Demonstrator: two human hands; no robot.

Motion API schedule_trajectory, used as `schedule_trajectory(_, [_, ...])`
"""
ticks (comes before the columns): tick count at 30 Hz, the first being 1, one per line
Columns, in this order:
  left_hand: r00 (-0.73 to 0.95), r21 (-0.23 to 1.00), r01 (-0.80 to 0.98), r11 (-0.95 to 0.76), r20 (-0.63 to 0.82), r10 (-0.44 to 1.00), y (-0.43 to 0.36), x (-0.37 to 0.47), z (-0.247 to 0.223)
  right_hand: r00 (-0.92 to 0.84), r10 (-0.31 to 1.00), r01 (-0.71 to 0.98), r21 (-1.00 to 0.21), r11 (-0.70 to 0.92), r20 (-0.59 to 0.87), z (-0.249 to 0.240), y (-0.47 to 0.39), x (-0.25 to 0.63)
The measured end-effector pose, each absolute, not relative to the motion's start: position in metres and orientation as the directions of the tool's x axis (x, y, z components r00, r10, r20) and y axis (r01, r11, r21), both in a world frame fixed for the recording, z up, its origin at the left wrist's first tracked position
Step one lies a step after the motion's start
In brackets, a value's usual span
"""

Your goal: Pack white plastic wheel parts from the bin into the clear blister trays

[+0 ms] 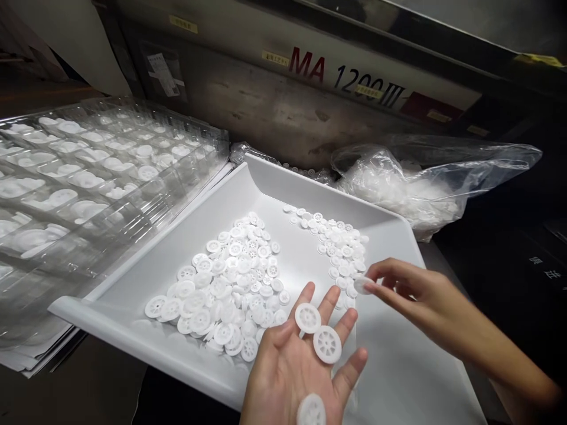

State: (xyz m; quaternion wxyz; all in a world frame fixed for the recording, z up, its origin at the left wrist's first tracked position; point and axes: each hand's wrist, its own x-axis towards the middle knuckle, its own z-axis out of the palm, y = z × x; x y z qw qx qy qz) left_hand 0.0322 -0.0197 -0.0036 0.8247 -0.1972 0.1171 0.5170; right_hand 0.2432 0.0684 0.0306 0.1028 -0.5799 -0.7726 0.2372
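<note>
White plastic wheels, 3 in all (326, 344), are carried on the left hand (297, 366), held palm up with fingers spread above the near edge of a white tray (133, 277). Another small wheel (363, 285) is pinched between thumb and fingertips of the right hand (411, 292). A heap of wheels (230, 283) is spread in the tray. Clear blister trays (88, 177) are stacked at the left; a plastic bag (420, 183) lies behind.

Bright overhead light blows out the white tray (310, 195); surroundings are dim, near black at right. Glare on the clear plastic packs (88, 177). Edges bend from wide-angle distortion; slight softness throughout.
</note>
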Motion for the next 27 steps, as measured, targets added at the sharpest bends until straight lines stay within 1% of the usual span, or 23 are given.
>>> schedule_trajectory(3, [0.453,-0.211,-0.891,0.401,-0.379,0.807,-0.02,0.033,-0.005,-0.287,0.957,0.749,-0.633,0.196,-0.043,0.045,0.055,0.232])
schedule_trajectory(5, [0.458,-0.217,-0.889,0.403,-0.373,0.807,-0.021,0.034,-0.006,-0.304,0.952,0.707,-0.679,0.198,-0.04,0.045,0.047,0.225])
schedule_trajectory(10, [0.461,-0.229,-0.887,0.401,-0.387,0.799,-0.021,0.035,-0.005,-0.326,0.945,0.71,-0.656,0.255,0.015,0.037,0.035,0.211])
schedule_trajectory(15, [0.447,-0.198,-0.894,0.401,-0.427,0.786,-0.019,0.036,0.0,-0.379,0.925,0.678,-0.682,0.275,-0.003,0.031,0.032,0.203])
schedule_trajectory(21, [0.444,-0.203,-0.896,0.395,-0.437,0.782,-0.019,0.037,-0.001,-0.392,0.914,0.606,-0.777,0.169,-0.107,0.022,0.029,0.201])
schedule_trajectory(27, [0.455,-0.215,-0.891,0.401,-0.443,0.773,-0.019,0.037,-0.003,-0.395,0.907,0.581,-0.805,0.122,-0.148,0.018,0.024,0.207])
